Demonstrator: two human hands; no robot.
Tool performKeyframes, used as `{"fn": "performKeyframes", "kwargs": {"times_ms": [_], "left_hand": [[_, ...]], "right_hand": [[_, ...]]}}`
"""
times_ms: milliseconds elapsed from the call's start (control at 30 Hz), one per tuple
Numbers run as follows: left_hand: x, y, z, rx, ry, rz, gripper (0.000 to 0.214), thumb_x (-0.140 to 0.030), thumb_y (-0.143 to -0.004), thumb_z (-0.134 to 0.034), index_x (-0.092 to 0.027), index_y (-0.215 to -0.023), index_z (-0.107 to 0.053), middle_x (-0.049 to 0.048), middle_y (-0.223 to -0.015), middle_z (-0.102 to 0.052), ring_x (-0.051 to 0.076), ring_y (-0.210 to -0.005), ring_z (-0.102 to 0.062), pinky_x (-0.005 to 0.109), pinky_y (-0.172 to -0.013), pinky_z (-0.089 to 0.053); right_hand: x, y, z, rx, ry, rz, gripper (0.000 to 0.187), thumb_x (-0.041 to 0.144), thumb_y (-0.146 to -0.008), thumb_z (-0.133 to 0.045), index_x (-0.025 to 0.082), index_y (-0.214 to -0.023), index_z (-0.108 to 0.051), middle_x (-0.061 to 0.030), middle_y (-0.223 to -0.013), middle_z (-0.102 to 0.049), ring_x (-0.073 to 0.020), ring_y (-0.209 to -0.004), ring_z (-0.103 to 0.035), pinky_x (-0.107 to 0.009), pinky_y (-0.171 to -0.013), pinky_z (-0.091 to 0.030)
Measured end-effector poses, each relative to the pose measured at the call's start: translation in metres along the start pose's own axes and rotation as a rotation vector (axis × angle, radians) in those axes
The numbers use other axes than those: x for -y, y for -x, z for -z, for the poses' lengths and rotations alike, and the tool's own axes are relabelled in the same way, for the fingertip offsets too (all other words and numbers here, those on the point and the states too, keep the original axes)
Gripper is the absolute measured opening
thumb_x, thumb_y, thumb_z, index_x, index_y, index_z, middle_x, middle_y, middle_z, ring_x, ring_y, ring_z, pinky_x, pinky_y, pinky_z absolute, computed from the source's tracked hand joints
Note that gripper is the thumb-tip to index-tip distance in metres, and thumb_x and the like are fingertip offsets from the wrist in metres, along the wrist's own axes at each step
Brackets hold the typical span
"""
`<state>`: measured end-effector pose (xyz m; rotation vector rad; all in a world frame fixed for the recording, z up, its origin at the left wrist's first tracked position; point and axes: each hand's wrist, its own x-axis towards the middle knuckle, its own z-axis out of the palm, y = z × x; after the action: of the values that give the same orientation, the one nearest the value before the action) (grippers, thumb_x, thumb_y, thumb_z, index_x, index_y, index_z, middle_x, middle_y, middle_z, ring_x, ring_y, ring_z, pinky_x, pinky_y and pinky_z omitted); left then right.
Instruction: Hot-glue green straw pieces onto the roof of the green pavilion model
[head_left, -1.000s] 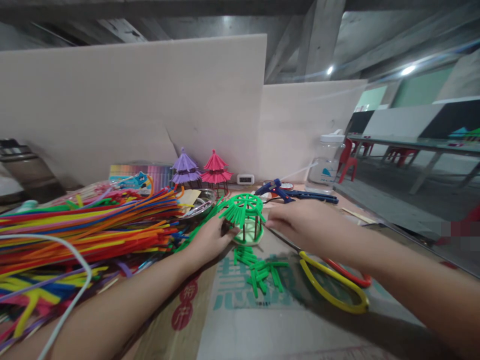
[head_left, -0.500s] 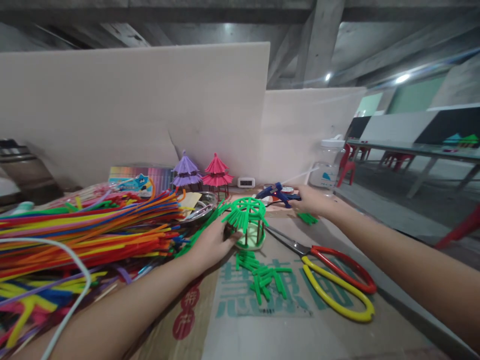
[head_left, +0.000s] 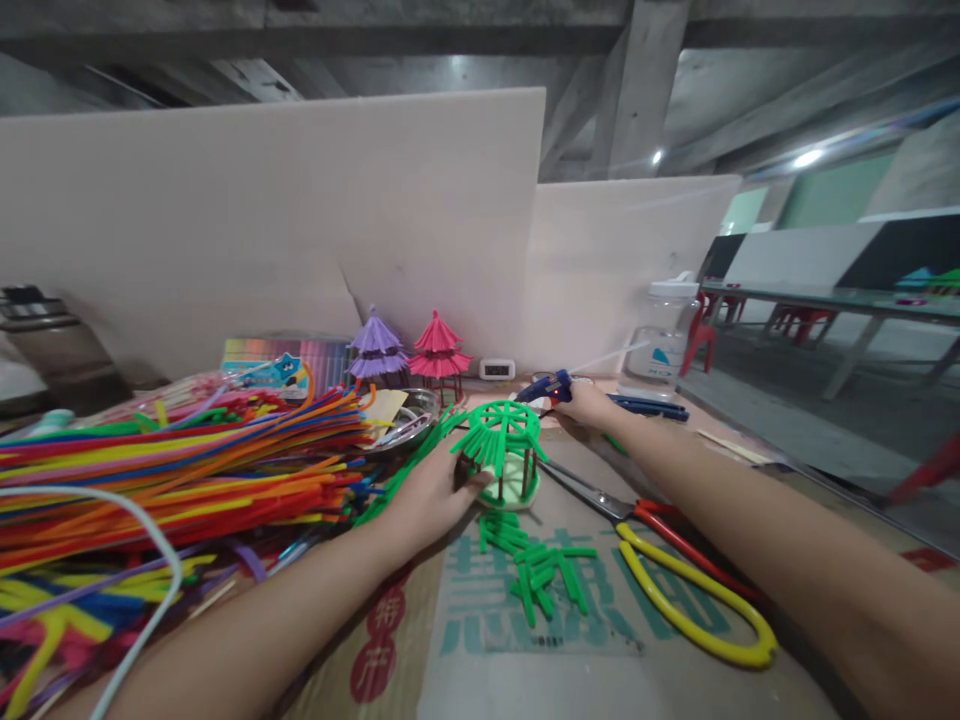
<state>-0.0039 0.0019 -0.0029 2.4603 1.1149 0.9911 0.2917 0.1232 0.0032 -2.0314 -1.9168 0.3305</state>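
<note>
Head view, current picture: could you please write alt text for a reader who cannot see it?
A person's left grip holds a partly roofed green pavilion model, while the right grip is at a blue glue gun behind it. Short green pieces lie in front, scissors to the right, colourful stems to the left.

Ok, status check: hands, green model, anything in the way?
Left hand holding green model. Right hand at glue gun, grip partly hidden. Model upright, roof spokes showing. Scissors alongside, possibly in the way.
</note>
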Motion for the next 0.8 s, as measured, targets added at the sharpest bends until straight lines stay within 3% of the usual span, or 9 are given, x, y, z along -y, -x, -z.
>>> {"fn": "performKeyframes", "kwargs": {"times_ms": [267,400,500,600,700,800], "left_hand": [[-0.001,0.0,0.001,-0.011,0.024,-0.01,0.041,-0.036,-0.089,-0.059,-0.021,-0.128,-0.057,0.0091,-0.121,-0.068,0.029,-0.115,-0.062,0.042,-0.1,-0.049],[0.0,-0.001,0.0,-0.026,0.041,-0.023,0.045,-0.033,-0.088,-0.06,-0.024,-0.132,-0.055,0.0095,-0.129,-0.065,0.03,-0.122,-0.059,0.044,-0.105,-0.047],[0.003,0.0,-0.002,-0.055,0.057,-0.001,0.049,-0.029,-0.086,-0.061,-0.023,-0.134,-0.054,0.0108,-0.134,-0.062,0.03,-0.124,-0.058,0.046,-0.106,-0.047],[0.005,0.0,-0.004,-0.117,0.084,0.025,0.054,-0.025,-0.083,-0.063,-0.018,-0.136,-0.053,0.0134,-0.134,-0.062,0.032,-0.126,-0.057,0.048,-0.109,-0.044],[0.005,0.0,-0.004,-0.155,0.128,0.031,0.054,-0.021,-0.081,-0.064,-0.018,-0.135,-0.055,0.0137,-0.13,-0.064,0.031,-0.126,-0.057,0.048,-0.111,-0.043],[0.006,0.0,-0.003,-0.175,0.142,0.041,0.053,-0.018,-0.08,-0.063,-0.018,-0.133,-0.056,0.0132,-0.129,-0.064,0.03,-0.126,-0.056,0.048,-0.112,-0.042]], "right_hand": [[0.008,0.016,0.008,-0.121,-0.176,0.038,0.035,0.035,-0.094,-0.061,0.017,-0.124,-0.06,-0.0093,-0.123,-0.062,-0.0231,-0.104,-0.064,-0.043,-0.087,-0.055],[0.017,0.035,0.021,-0.207,-0.337,0.138,0.016,0.025,-0.088,-0.063,0.016,-0.099,-0.071,-0.0083,-0.092,-0.074,-0.026,-0.095,-0.069,-0.036,-0.084,-0.054],[0.022,0.062,0.026,-0.241,-0.479,0.223,0.019,0.027,-0.089,-0.056,0.017,-0.097,-0.07,-0.0072,-0.085,-0.076,-0.0245,-0.086,-0.073,-0.034,-0.079,-0.056],[0.024,0.101,0.022,-0.259,-0.596,0.29,0.03,0.036,-0.093,-0.049,0.019,-0.11,-0.066,-0.0088,-0.104,-0.075,-0.0219,-0.082,-0.074,-0.035,-0.078,-0.057],[0.025,0.142,0.012,-0.301,-0.818,0.38,0.032,0.045,-0.09,-0.056,0.022,-0.11,-0.065,-0.008,-0.109,-0.073,-0.0208,-0.078,-0.072,-0.036,-0.079,-0.057],[0.022,0.168,0.001,-0.291,-0.816,0.422,0.028,0.048,-0.091,-0.057,0.026,-0.106,-0.066,-0.004,-0.099,-0.073,-0.0196,-0.075,-0.068,-0.036,-0.08,-0.055]]}}
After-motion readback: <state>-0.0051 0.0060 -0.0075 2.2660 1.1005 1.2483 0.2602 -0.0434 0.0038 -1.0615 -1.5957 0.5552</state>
